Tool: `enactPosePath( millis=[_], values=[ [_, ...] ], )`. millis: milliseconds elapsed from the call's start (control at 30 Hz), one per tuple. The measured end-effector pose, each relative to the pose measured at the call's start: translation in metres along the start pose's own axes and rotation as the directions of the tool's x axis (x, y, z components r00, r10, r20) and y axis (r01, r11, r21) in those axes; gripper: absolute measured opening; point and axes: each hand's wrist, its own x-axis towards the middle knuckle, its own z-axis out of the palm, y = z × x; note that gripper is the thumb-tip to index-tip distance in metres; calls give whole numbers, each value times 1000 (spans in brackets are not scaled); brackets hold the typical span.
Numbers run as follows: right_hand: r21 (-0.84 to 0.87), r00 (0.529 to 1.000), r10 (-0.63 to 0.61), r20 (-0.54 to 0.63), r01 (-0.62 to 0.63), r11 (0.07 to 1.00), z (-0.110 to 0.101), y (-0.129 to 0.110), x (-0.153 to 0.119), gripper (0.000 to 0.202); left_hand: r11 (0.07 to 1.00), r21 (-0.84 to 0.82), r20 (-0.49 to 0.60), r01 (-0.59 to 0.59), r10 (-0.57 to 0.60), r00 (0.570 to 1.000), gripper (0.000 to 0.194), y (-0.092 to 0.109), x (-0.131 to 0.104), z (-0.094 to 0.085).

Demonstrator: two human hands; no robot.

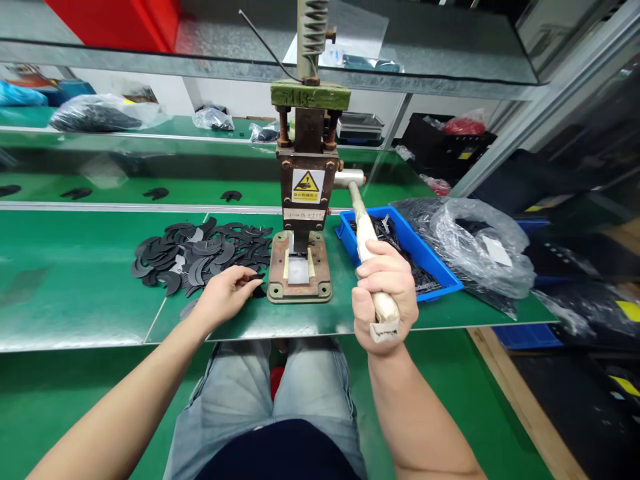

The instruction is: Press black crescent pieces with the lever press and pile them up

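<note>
A hand-operated lever press (303, 180) stands on the green bench in front of me, its ram down close over a pale block (299, 270) on the base plate. My right hand (385, 293) is wrapped round the tape-covered press lever (361, 213), to the right of the column. Just left of the base, my left hand (233, 290) pinches a small black part (257, 277), mostly hidden by the fingers. Beside that hand lies a heap of curved black plastic pieces (200, 253).
A blue tray (450, 287) of small black parts stands right of the press, with a clear plastic bag (480, 247) beyond it. Several black pieces (231, 195) lie spaced along the strip behind. A metal shelf (450, 80) with a red bin (120, 20) spans overhead.
</note>
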Motion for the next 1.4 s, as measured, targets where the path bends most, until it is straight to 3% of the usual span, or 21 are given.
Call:
enactPosePath(
  millis=[167, 333, 433, 533, 767, 1033, 1233, 1400],
  values=[
    [-15, 1000, 1, -9, -1, 1000, 2, 1, -1, 9, 976, -174, 97, 130, -114, 989, 40, 17, 25, -8],
    [-24, 1000, -12, -12, 12, 1000, 2, 3, -1, 10, 980, -189, 141, 55, -28, 990, 34, 44, 55, 14],
    [-27, 1000, -11, 0, 11, 1000, 1, 4, -2, 10, 976, -215, 138, 37, -8, 990, 31, 44, 65, 29],
    [-22, 1000, -19, -3, 19, 1000, 1, 6, -3, 10, 952, -285, 155, 109, -66, 986, 33, 39, 68, 32],
    [-16, 1000, -19, -20, 19, 1000, 2, 7, -4, 10, 889, -390, 360, 240, -93, 928, 44, 48, 82, 25],
    [-23, 1000, -1, -17, 0, 1000, 3, 5, -4, 9, 870, -362, 476, 336, -138, 869, 40, 51, 105, 35],
    [3, 990, -13, -139, 13, 1000, 15, 5, -1, 9, 884, -287, 454, 370, -215, 865, 29, 61, 113, 36],
    [-14, 985, -23, -172, 21, 1000, 18, 5, 1, 11, 884, -245, 454, 397, -257, 853, 23, 71, 112, 39]
  ],
)
